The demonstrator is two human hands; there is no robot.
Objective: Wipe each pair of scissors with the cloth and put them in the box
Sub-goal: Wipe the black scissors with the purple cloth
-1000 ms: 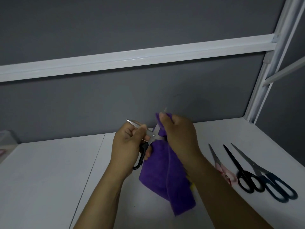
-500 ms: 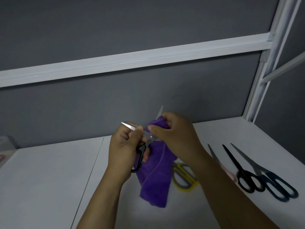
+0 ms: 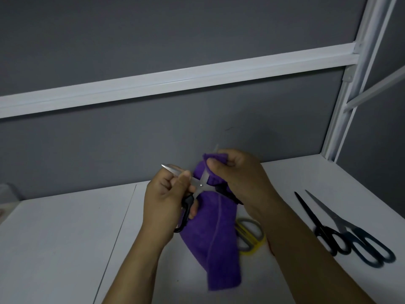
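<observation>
My left hand (image 3: 166, 200) holds a pair of black-handled scissors (image 3: 200, 185) with the blades spread apart above the table. One blade points left past my fingers. My right hand (image 3: 238, 174) pinches a purple cloth (image 3: 215, 242) around the other blade, whose tip just shows above the cloth. The rest of the cloth hangs down to the white table (image 3: 65, 238). A yellow-handled pair of scissors (image 3: 249, 234) lies on the table behind the cloth, partly hidden. At the right lie a black pair (image 3: 322, 227) and a dark blue-handled pair (image 3: 359, 235).
A clear container's edge (image 3: 8, 191) shows at the far left, mostly out of frame. A grey wall with a white rail (image 3: 175, 82) stands behind the table. A white post (image 3: 348, 102) rises at the back right corner.
My right hand with the cloth slid down the blade toward the pivot, then back up toward the tip. The hanging cloth swung, uncovering the yellow-handled scissors. My left hand kept its hold.
</observation>
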